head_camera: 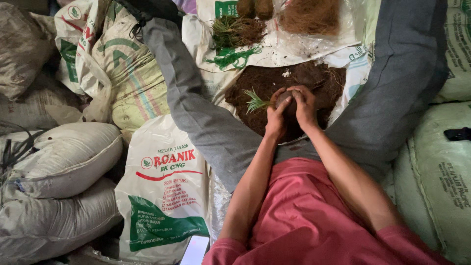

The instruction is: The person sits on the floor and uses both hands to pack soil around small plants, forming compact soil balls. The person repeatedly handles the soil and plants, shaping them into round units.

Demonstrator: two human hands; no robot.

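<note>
Head view, both hands point(290, 109) cupping soil ball point(286, 100)

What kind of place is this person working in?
Probably a plant nursery's potting or storage corner: stuffed sacks, a mound of dark soil, small seedlings, and both hands pressing a soil ball.

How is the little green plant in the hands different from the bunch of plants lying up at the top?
The plant in the hands is a single one, while the bunch is many together. The held plant's roots are hidden in a dark soil ball pressed by the left hand and right hand; the bunch's brown roots lie bare on white plastic sheeting. Both have thin, spiky green leaves.
</note>
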